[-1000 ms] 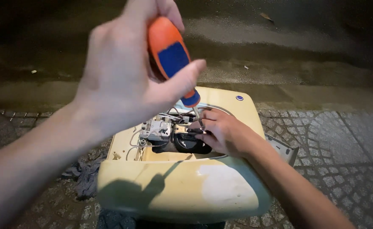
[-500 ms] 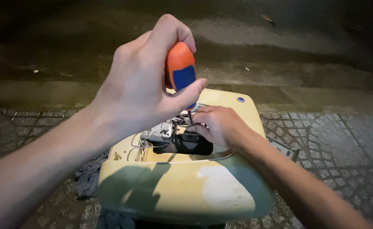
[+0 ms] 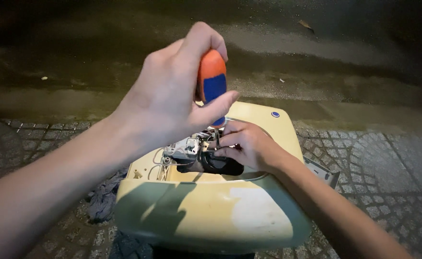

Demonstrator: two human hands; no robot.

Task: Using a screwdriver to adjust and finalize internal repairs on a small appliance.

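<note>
In the head view, your left hand (image 3: 172,98) is wrapped tight around a screwdriver (image 3: 212,86) with an orange and blue handle — fingers curled over the top, thumb pressed across the blue band. The tool stands nearly upright, its shaft dropping out of sight toward 6 o'clock behind your thumb.

Just below it, at about 5 o'clock from the handle, your right hand (image 3: 249,146) rests in the open cavity of a cream-yellow plastic housing (image 3: 220,216). Its fingertips are drawn together in a pinch around a small metal part (image 3: 216,138); what exactly they grip is too small to tell. At 9 o'clock from that hand sit a white component (image 3: 184,148) and thin wires (image 3: 159,163), and a black part (image 3: 223,165) lies just under your fingers.

The housing stands on patterned paving (image 3: 393,168). A dark cloth (image 3: 103,201) lies at its 8 o'clock edge — touching the shell. Wet, dark ground (image 3: 316,57) fills the 12 o'clock side.
</note>
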